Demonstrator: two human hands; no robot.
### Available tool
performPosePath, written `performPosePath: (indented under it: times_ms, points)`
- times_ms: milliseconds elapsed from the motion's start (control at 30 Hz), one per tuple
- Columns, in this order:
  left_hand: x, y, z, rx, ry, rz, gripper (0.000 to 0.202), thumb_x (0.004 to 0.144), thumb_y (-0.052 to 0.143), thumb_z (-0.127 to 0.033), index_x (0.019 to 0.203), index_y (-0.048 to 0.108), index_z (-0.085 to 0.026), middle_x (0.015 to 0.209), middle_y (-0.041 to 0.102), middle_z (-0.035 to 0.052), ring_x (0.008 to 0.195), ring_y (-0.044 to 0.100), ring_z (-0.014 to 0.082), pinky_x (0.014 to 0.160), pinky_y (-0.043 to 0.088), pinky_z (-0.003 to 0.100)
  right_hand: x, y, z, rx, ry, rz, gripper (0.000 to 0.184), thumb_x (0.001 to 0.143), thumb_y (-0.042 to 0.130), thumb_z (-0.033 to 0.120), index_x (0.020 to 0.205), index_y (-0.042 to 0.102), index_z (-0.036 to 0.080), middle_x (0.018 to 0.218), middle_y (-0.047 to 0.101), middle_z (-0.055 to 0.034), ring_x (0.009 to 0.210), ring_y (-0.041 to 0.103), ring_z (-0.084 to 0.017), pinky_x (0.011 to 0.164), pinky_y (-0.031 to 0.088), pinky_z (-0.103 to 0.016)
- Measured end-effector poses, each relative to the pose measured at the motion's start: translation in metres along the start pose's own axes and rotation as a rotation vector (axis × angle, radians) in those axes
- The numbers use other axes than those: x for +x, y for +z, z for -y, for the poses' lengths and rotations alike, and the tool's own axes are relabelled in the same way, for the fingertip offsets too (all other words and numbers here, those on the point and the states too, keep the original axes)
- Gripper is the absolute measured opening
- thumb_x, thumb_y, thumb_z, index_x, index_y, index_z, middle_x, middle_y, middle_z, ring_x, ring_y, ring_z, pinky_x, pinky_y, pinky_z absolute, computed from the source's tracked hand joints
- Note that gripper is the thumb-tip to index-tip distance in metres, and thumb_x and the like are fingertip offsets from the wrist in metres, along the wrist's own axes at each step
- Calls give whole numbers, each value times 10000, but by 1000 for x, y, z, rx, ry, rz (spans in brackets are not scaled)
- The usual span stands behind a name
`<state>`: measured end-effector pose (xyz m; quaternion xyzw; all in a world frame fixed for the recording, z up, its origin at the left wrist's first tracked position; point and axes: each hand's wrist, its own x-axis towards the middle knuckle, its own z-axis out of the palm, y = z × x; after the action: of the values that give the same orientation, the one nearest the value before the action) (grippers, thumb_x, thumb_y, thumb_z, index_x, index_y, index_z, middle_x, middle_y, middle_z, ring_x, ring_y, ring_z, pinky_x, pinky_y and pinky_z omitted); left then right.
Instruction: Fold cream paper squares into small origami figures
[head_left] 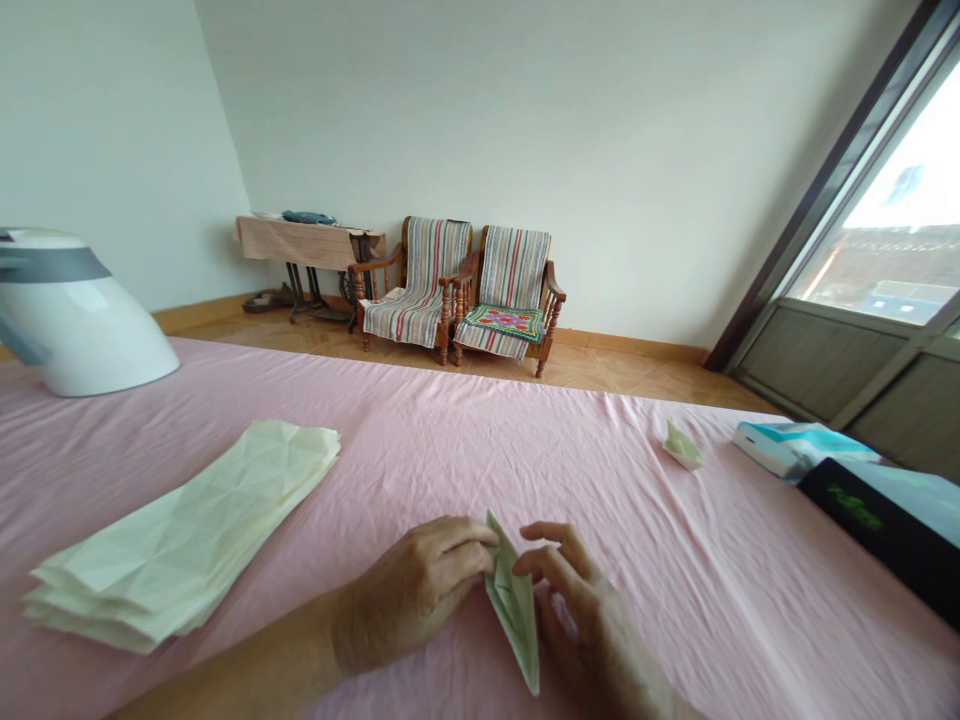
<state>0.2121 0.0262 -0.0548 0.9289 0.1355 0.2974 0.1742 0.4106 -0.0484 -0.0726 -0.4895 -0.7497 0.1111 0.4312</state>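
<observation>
A pale green folded paper [516, 598], long and pointed at both ends, stands between my hands on the pink cloth. Its top is partly parted, showing inner folds. My left hand [424, 585] pinches its left side, the fingertips at the upper edge and the thumb hidden. On the opposite side, my right hand [581, 605] has bent fingers against the paper's right edge; its thumb is mostly out of sight behind the paper. To the left lies a stack of creased pale green paper sheets [187, 530]. A small folded paper boat [682, 447] rests farther off to the right.
A white kettle [105, 320] stands at the table's far left. On the right are a blue and white packet [795, 447] and a black box [877, 520]. Beyond the pink tablecloth [420, 430] are two wooden armchairs [439, 290] and a cloth-covered sewing table [300, 243].
</observation>
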Motion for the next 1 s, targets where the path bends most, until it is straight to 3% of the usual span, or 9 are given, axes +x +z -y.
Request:
performPosePath:
  times_ms: [133,333,533,1000]
  points:
    - [0,-1,-1,15,9,-7,205,952,419,-64,970,601,-155,1082,579,98,949,576,166,829,492,281,-4,2,-6,-70,-2,20,270,856,372,64,837,593,219,1041,592,-65,777,646,-129,655,509,-216]
    - [-2,-1,-1,201,40,23,242,949,419,-86,837,617,-168,786,507,29,714,487,146,627,395,243,-4,2,-7,-30,20,23,238,882,388,87,815,576,215,989,609,-57,751,625,-127,633,480,-207]
    - [0,-1,2,208,50,200,215,966,428,-123,906,621,-193,769,537,18,713,491,165,696,369,293,-3,1,-6,-5,21,122,204,854,458,63,813,595,208,848,627,-31,769,587,-162,674,452,-258]
    - [1,1,2,240,42,190,240,959,414,-90,797,569,-174,783,544,16,718,484,157,662,360,279,-2,-4,-2,-208,-29,161,228,895,456,73,836,602,238,876,648,-11,782,570,-186,685,424,-287]
